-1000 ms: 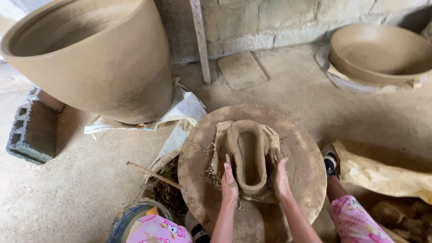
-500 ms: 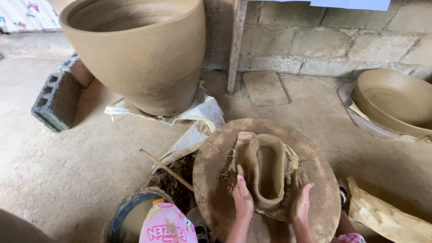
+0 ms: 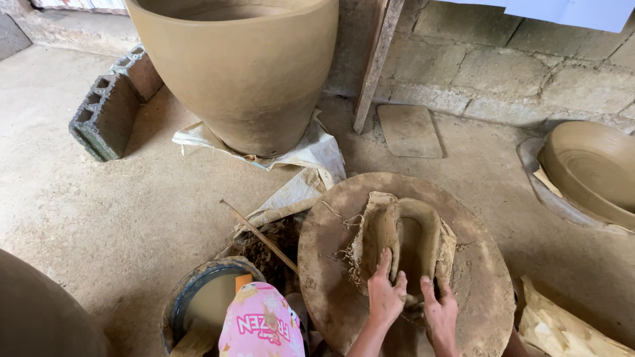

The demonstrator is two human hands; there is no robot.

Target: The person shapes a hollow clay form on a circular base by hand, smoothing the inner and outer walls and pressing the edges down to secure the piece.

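Note:
A round, clay-smeared turntable (image 3: 331, 264) lies low on the floor in front of me. On it sits a thick loop of wet brown clay (image 3: 407, 235) with a hollow in its middle and ragged fibres at its left side. My left hand (image 3: 385, 294) presses flat on the loop's near left wall, fingers spread. My right hand (image 3: 441, 311) presses on the near end of the loop, just right of the left hand. Both hands are coated in clay.
A very large unfired clay pot (image 3: 245, 66) stands at the back on crumpled paper (image 3: 311, 149). A concrete block (image 3: 109, 112) lies left, a shallow clay basin (image 3: 595, 168) right, a bucket of slip (image 3: 205, 304) and a stick (image 3: 261, 237) near left. A block wall runs behind.
The view has shifted left and forward, so the turntable now sits further right. Both hands have drawn closer together on the clay loop's near end.

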